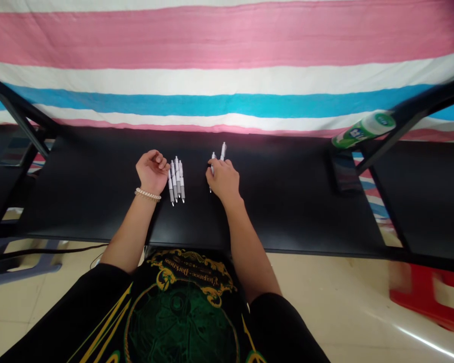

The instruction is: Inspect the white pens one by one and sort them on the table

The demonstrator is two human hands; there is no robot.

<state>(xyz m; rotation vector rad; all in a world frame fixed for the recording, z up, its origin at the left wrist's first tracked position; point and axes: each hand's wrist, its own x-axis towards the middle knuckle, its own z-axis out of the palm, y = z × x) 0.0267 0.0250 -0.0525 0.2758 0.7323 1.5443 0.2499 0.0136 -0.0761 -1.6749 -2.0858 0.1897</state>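
Several white pens with grey grips (pixel 176 179) lie side by side on the black table, tips toward me. Just to their left my left hand (pixel 153 170) rests on its edge, fingers loosely curled in and apparently holding nothing; its side is close to the leftmost pen, and I cannot tell if they touch. To the right, my right hand (pixel 224 179) is closed over two more white pens. Thumb and forefinger pinch the left pen (pixel 213 155), while the other pen (pixel 223 150) sticks out past the fingers, its lower part hidden by the hand.
The black tabletop (pixel 287 196) spans the view, with a striped cloth (pixel 227 80) behind it. A green and white canister (pixel 363 130) stands at the right beside a dark metal frame (pixel 412 121). A red plastic stool (pixel 427 297) is below at right.
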